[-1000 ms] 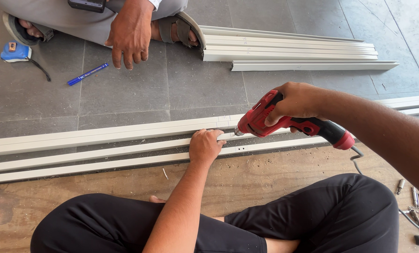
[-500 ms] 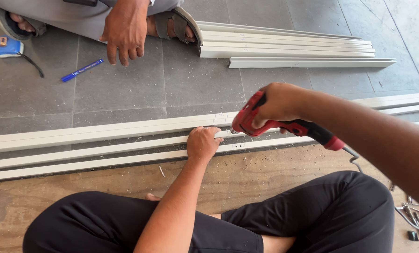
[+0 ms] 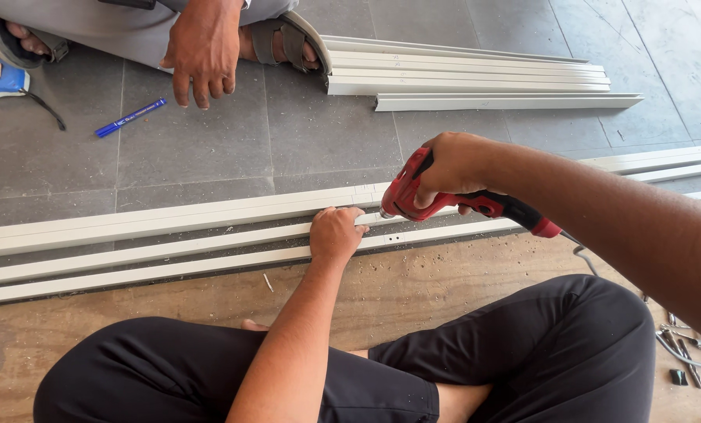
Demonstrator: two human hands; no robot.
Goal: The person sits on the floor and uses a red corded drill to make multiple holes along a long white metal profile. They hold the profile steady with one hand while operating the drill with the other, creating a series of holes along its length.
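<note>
While my left hand (image 3: 336,233) presses the white rail (image 3: 170,235) running left-right, my right hand (image 3: 454,164) grips the red drill (image 3: 413,192), tip at the rail beside it.

Red drill (image 3: 452,202), white frame rails (image 3: 170,235), grey tiled floor (image 3: 209,149), brown wooden board (image 3: 460,274), blue pen (image 3: 130,117), black trousers (image 3: 523,360).

I wear plain black trousers (image 3: 523,352), loose and creased at the knees. My forearms are bare, no sleeves showing; my left hand (image 3: 336,233) and right hand (image 3: 454,166) carry no gloves or rings.
</note>
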